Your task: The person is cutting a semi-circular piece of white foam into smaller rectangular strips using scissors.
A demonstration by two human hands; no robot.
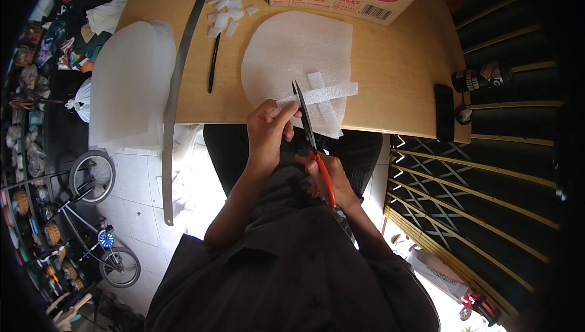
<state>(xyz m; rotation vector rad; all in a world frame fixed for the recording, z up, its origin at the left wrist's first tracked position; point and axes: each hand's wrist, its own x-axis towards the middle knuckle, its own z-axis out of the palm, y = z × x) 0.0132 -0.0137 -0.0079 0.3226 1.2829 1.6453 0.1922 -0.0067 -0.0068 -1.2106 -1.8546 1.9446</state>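
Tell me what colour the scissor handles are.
Red-orange; the scissors sit in the right hand, clearest in the head view.

Your left hand [268, 128] reaches forward with fingers pinched together, wrist straight, forearm rising from the lower edge. Your right hand [329, 180] sits closer to your body, fingers curled in a closed grip, forearm angled inward.

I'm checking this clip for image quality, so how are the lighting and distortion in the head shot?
Head view: strong fisheye, so the long metal ruler and the table edge bow, and the corners go black. The tiled floor below is washed out. The scissors and foam strip look sharp.
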